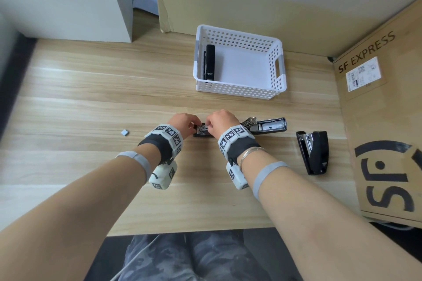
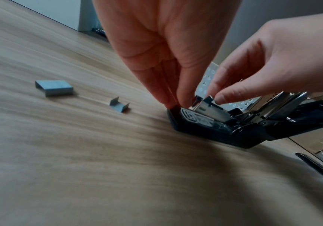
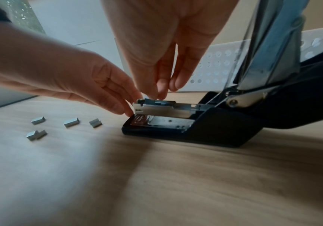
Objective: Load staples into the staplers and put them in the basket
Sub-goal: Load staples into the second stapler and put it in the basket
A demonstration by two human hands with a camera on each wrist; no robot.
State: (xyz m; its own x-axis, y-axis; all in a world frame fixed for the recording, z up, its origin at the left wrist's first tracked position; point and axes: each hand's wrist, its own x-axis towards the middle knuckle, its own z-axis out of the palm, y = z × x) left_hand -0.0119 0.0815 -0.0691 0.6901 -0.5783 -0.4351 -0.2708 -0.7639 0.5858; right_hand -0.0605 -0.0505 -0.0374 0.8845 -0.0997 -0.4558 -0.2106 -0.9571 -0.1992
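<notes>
Box (image 1: 386, 121) walls the counter's (image 1: 91, 102) right edge, basket (image 1: 239, 92) sits toward the back; left half is bare wood. Open stapler (image 1: 267, 125) mid-counter: left hand (image 1: 182, 123) fingertips pinch its front tip, right hand (image 1: 222, 121) pinches staples (image 3: 156, 101) into the rail.

From above, both hands cover the front of the open stapler (image 1: 267, 126), so the staple channel is hidden there. In the right wrist view its raised lid (image 3: 272, 45) runs off the top edge. The stapler (image 1: 209, 61) in the basket (image 1: 277, 80) has lettering too small to read. The near surface (image 3: 118, 183) is blurred.
</notes>
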